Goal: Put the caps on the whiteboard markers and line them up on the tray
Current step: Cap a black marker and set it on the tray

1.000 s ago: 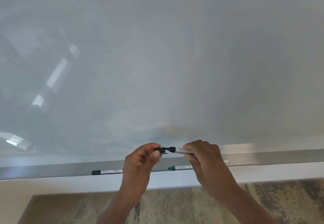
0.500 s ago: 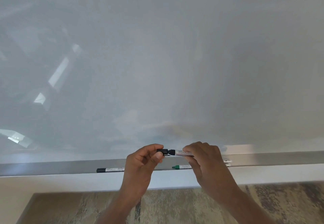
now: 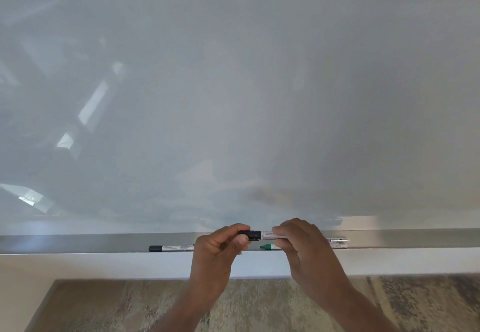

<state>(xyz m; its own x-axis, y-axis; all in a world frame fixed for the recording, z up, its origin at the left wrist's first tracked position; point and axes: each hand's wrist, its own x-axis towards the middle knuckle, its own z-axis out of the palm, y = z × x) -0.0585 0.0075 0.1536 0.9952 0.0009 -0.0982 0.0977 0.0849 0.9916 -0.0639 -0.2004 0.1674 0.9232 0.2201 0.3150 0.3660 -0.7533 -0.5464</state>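
Now the capping step is in hand: the left hand (image 3: 218,247) pinches a black plastic cap (image 3: 250,234) onto the white-barrelled marker (image 3: 270,234) gripped by the right hand (image 3: 298,240), just above the long metal tray (image 3: 78,244). Next comes a firm push home, then laying it down. Counted on the tray: one black-capped marker (image 3: 171,248), one green-capped marker (image 3: 268,246), and two marker ends (image 3: 337,243) showing right of the hands.

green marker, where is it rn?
Head view: the green marker lies on the tray, just below the black marker held in both hands, its barrel hidden behind the right hand.
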